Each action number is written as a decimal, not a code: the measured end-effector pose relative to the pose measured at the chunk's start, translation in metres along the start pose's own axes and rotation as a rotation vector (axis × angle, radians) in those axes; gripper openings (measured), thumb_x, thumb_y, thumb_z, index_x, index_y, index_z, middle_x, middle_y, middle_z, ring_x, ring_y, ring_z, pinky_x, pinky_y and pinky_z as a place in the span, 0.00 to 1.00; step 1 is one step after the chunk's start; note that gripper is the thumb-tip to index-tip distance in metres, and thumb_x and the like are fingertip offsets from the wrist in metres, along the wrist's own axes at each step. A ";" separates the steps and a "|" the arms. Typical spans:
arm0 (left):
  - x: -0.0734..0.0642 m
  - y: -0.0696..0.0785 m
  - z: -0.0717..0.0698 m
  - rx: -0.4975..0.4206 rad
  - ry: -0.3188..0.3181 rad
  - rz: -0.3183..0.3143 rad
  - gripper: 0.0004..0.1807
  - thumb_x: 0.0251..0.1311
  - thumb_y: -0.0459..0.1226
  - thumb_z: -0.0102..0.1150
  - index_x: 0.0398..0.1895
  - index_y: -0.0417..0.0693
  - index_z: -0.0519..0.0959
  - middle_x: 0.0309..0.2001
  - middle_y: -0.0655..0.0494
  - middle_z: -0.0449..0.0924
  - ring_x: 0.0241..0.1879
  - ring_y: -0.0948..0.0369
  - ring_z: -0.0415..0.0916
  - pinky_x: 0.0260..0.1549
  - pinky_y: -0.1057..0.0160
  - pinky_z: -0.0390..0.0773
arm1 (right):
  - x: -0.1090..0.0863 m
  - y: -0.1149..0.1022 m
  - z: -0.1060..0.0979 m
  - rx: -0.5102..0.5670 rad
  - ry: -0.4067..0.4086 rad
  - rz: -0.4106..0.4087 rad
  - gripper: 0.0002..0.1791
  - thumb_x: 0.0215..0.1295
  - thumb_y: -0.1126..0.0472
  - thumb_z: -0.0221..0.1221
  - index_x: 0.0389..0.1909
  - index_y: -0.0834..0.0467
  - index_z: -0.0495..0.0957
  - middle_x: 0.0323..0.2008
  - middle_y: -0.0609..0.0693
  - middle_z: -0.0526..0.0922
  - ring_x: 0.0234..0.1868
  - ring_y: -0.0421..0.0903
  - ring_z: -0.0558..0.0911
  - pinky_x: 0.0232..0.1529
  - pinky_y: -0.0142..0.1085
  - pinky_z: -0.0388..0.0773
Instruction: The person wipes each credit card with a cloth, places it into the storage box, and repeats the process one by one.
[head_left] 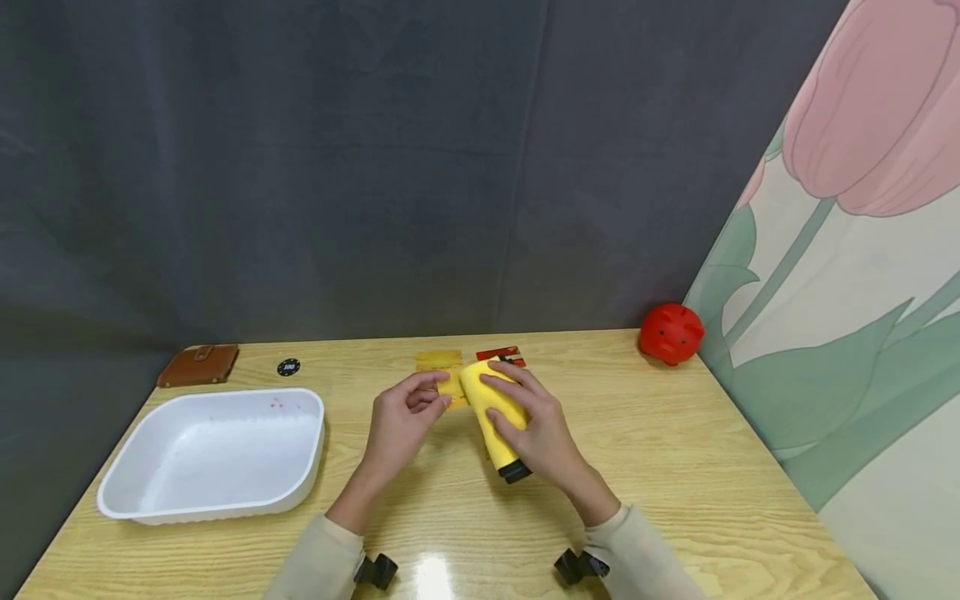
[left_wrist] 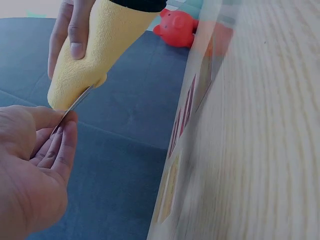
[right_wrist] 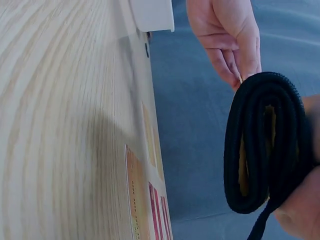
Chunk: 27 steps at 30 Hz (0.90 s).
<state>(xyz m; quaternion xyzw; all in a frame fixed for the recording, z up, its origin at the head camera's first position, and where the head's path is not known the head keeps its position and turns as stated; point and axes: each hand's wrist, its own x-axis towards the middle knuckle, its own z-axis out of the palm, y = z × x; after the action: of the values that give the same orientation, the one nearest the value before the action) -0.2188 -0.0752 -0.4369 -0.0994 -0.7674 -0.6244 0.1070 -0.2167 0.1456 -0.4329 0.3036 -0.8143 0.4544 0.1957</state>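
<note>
My left hand (head_left: 405, 417) pinches a thin yellow-gold card (head_left: 452, 387) between thumb and fingers; the card shows nearly edge-on in the left wrist view. My right hand (head_left: 543, 425) grips a folded yellow towel (head_left: 501, 446) with black trim, fingers over its far side. The towel touches the card and covers part of it. In the right wrist view the towel's rolled black end (right_wrist: 235, 150) faces the camera. Both hands are above the table. Behind them lie a gold card (head_left: 438, 358) and a red striped card (head_left: 497, 352), partly hidden by the towel.
A white plastic tray (head_left: 225, 458) stands at the left. Behind it lie a brown wallet (head_left: 198, 365) and a black poker chip (head_left: 288, 367). A red piggy bank (head_left: 671, 333) sits at the back right. An orange card (right_wrist: 136, 190) lies on the wooden table (head_left: 712, 500).
</note>
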 end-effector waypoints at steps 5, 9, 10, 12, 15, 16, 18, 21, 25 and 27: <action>-0.001 0.000 0.001 -0.003 0.017 -0.004 0.14 0.63 0.31 0.70 0.52 0.49 0.86 0.46 0.49 0.87 0.41 0.62 0.87 0.43 0.68 0.88 | 0.000 -0.004 0.002 -0.005 -0.007 -0.006 0.26 0.62 0.72 0.69 0.62 0.55 0.82 0.69 0.52 0.77 0.69 0.55 0.78 0.65 0.32 0.79; -0.001 -0.001 0.003 -0.002 0.024 -0.012 0.14 0.63 0.31 0.70 0.52 0.48 0.86 0.46 0.49 0.85 0.42 0.62 0.87 0.44 0.69 0.87 | -0.001 -0.007 0.004 -0.016 -0.019 -0.021 0.26 0.62 0.72 0.69 0.62 0.56 0.82 0.69 0.53 0.77 0.68 0.55 0.78 0.61 0.35 0.82; -0.002 -0.001 0.003 -0.004 0.025 -0.014 0.15 0.64 0.31 0.70 0.53 0.49 0.86 0.46 0.49 0.85 0.42 0.62 0.87 0.44 0.69 0.87 | -0.001 -0.007 0.004 -0.016 -0.024 -0.023 0.26 0.62 0.72 0.69 0.62 0.56 0.82 0.69 0.53 0.77 0.68 0.55 0.78 0.60 0.35 0.83; -0.002 -0.001 0.004 -0.009 0.024 -0.016 0.15 0.64 0.31 0.69 0.53 0.49 0.86 0.46 0.49 0.85 0.42 0.62 0.87 0.44 0.68 0.87 | -0.001 -0.009 0.005 -0.021 -0.039 -0.030 0.26 0.62 0.72 0.69 0.62 0.56 0.82 0.69 0.53 0.77 0.68 0.55 0.78 0.59 0.37 0.84; -0.002 -0.002 0.004 -0.016 0.021 -0.014 0.15 0.64 0.31 0.68 0.53 0.50 0.86 0.46 0.49 0.85 0.43 0.62 0.87 0.45 0.68 0.87 | -0.002 -0.010 0.007 -0.031 -0.059 -0.035 0.26 0.63 0.71 0.69 0.62 0.55 0.82 0.69 0.53 0.76 0.69 0.56 0.77 0.58 0.40 0.85; -0.002 -0.002 0.004 -0.018 0.021 -0.014 0.15 0.65 0.30 0.68 0.53 0.50 0.86 0.47 0.50 0.86 0.43 0.61 0.87 0.45 0.68 0.87 | -0.002 -0.010 0.007 -0.037 -0.062 -0.037 0.25 0.63 0.70 0.69 0.62 0.55 0.82 0.69 0.53 0.76 0.69 0.56 0.77 0.59 0.42 0.84; -0.002 -0.003 0.004 -0.018 0.020 -0.009 0.15 0.64 0.31 0.69 0.53 0.50 0.86 0.47 0.50 0.86 0.43 0.61 0.87 0.45 0.68 0.87 | -0.002 -0.010 0.008 -0.049 -0.058 -0.035 0.25 0.63 0.70 0.69 0.62 0.55 0.82 0.69 0.53 0.76 0.70 0.55 0.76 0.60 0.46 0.84; -0.002 -0.004 0.004 -0.019 0.015 -0.001 0.15 0.64 0.31 0.69 0.53 0.50 0.86 0.47 0.48 0.86 0.43 0.61 0.87 0.45 0.68 0.87 | -0.002 -0.008 0.006 -0.071 -0.039 -0.032 0.26 0.63 0.70 0.69 0.62 0.55 0.82 0.69 0.52 0.76 0.69 0.55 0.77 0.62 0.48 0.83; -0.003 -0.004 0.004 -0.026 -0.001 0.010 0.16 0.64 0.30 0.69 0.54 0.47 0.85 0.48 0.44 0.85 0.43 0.60 0.88 0.46 0.68 0.87 | -0.001 -0.004 0.002 -0.091 -0.007 -0.024 0.26 0.62 0.71 0.70 0.62 0.54 0.82 0.69 0.52 0.76 0.69 0.54 0.78 0.63 0.49 0.82; -0.003 -0.004 0.004 -0.036 -0.009 0.011 0.16 0.64 0.30 0.69 0.55 0.45 0.85 0.49 0.42 0.85 0.43 0.60 0.87 0.46 0.69 0.87 | 0.000 -0.001 -0.001 -0.097 0.008 -0.016 0.27 0.61 0.71 0.70 0.62 0.54 0.83 0.69 0.51 0.77 0.69 0.54 0.78 0.63 0.48 0.81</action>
<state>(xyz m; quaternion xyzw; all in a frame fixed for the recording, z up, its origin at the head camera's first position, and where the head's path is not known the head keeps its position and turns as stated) -0.2167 -0.0722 -0.4420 -0.1085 -0.7559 -0.6370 0.1052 -0.2161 0.1462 -0.4321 0.2985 -0.8320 0.4141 0.2172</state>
